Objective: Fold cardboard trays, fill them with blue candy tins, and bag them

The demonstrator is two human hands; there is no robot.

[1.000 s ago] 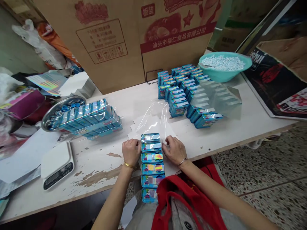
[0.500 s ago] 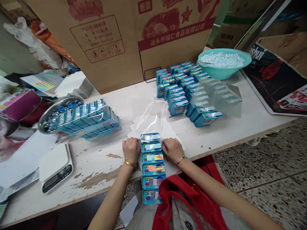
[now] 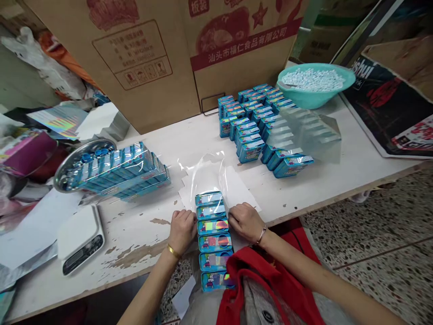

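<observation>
Row of six blue tins [image 3: 215, 243] projects past the near edge of the worktop [image 3: 284, 180], long axis 12 to 6 o'clock; it lies at 3 o'clock from the left hand [image 3: 183, 229], 9 from the right hand [image 3: 246, 221], both similarly near; fingers curled, pinch on clear film [image 3: 207, 174] indeterminable

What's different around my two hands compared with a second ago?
Your left hand and right hand have drawn slightly toward your body, beside the row of blue tins. The far end of the clear film has also come nearer to you and looks rounder. I can't tell whether either grip changed. The white scale, wrapped tins and turquoise basin stayed in place.
</observation>
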